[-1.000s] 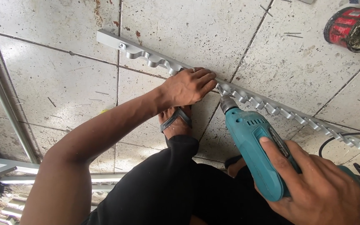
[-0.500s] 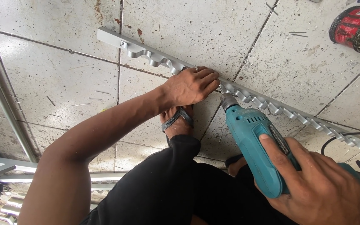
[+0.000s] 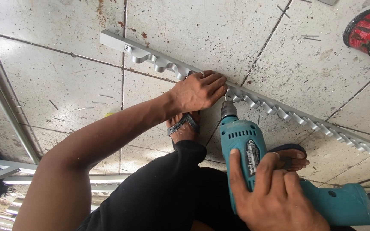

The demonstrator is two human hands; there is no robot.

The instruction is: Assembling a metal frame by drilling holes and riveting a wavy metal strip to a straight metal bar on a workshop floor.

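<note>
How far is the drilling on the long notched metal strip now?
Done: cannot tell; no finished holes are visible along the long grey notched metal strip on the tiled floor. In hand: the left hand presses the strip down, while the right hand holds the teal electric drill with its bit at the strip beside the fingers. Left: the strip's right-hand stretch appears untouched.

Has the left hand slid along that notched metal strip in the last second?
No. The left hand presses the same spot of the notched metal strip, beside the floor tile joint, with the drill tip alongside.
</note>
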